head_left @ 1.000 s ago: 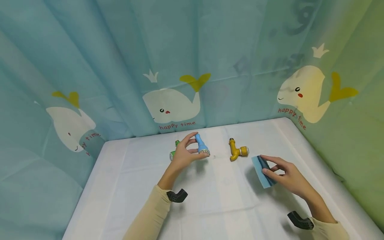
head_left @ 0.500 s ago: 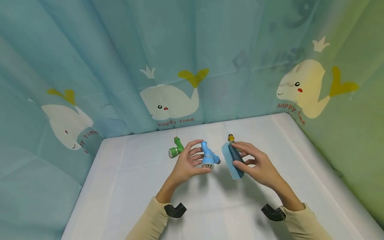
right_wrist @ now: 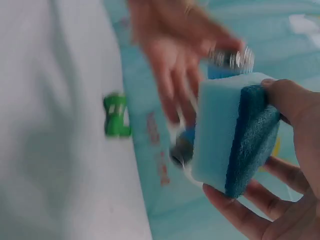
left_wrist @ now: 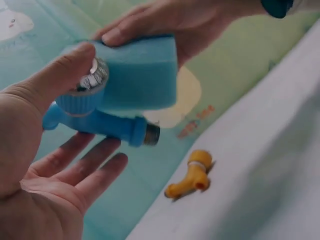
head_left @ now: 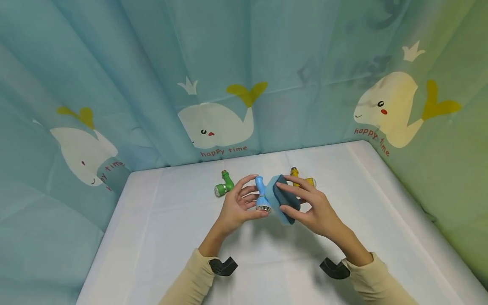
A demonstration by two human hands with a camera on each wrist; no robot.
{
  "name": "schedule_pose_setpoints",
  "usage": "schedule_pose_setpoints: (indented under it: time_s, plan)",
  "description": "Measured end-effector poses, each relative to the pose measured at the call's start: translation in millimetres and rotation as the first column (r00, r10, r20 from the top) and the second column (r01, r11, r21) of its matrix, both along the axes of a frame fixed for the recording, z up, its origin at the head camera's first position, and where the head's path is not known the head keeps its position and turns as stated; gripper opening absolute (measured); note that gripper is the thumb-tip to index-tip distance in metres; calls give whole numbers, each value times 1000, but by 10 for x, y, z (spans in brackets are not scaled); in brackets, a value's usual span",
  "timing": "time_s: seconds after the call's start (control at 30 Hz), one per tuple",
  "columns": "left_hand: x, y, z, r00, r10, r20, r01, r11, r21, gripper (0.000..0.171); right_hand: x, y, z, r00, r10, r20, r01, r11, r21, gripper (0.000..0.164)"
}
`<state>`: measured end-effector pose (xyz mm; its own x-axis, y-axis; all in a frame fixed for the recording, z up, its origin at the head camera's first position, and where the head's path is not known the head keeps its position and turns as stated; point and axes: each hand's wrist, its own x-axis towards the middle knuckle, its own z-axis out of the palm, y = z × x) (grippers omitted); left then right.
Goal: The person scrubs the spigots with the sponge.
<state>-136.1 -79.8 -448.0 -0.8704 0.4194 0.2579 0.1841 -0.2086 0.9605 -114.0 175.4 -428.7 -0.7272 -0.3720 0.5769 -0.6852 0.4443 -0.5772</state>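
Note:
My left hand (head_left: pixel 237 209) holds a light blue toy-like tap (head_left: pixel 262 194) above the table, thumb on its clear-capped knob and fingers at the other end. In the left wrist view the blue tap (left_wrist: pixel 100 122) shows its dark threaded end pointing right. My right hand (head_left: pixel 318 207) grips a sponge (head_left: pixel 286 199) by its edges, its pale blue foam side facing the tap and its dark scouring side facing the palm. Foam and tap overlap in the head view, and in the left wrist view the sponge (left_wrist: pixel 142 75) is right against the knob.
A green tap (head_left: pixel 225 184) lies on the white-covered table (head_left: pixel 171 237) left of my hands. Behind my right hand lies a yellow tap (head_left: pixel 310 182), partly hidden. A curtain (head_left: pixel 305 118) with printed whales rises along the table's back and sides.
My right hand has brought the sponge leftward from the table's right side up to the blue tap. My left hand has shifted slightly right and turned the tap, uncovering the green one.

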Motion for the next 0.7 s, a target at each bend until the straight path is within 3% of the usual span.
schedule_pose_setpoints:
  time_s: [0.1, 0.23, 0.4, 0.5, 0.57, 0.7]
  plan:
    - [16, 18, -4, 1000, -6, 17, 5, 999, 48, 98, 34, -56, 2, 1000, 3, -23, -4, 1000, -9, 60]
    - [72, 31, 26, 1000, 14, 27, -16, 996, 92, 95, 51, -80, -53, 988, -92, -127, 104, 991, 90, 56]
    - [85, 27, 21, 999, 32, -2, -32, 996, 77, 96, 40, -19, -87, 963, -201, -179, 245, 930, 273, 51]
    - [69, 22, -39, 999, 38, 9, -39, 998, 56, 98, 30, 28, -77, 953, -251, -170, 293, 904, 312, 50]
    - [63, 17, -83, 999, 32, 20, -33, 998, 48, 98, 22, 34, -59, 957, -246, -152, 279, 921, 270, 51]
    - [68, 14, -120, 1000, -3, 0, 3, 999, 44, 98, -2, -30, -9, 979, -139, -152, 161, 976, 148, 55]
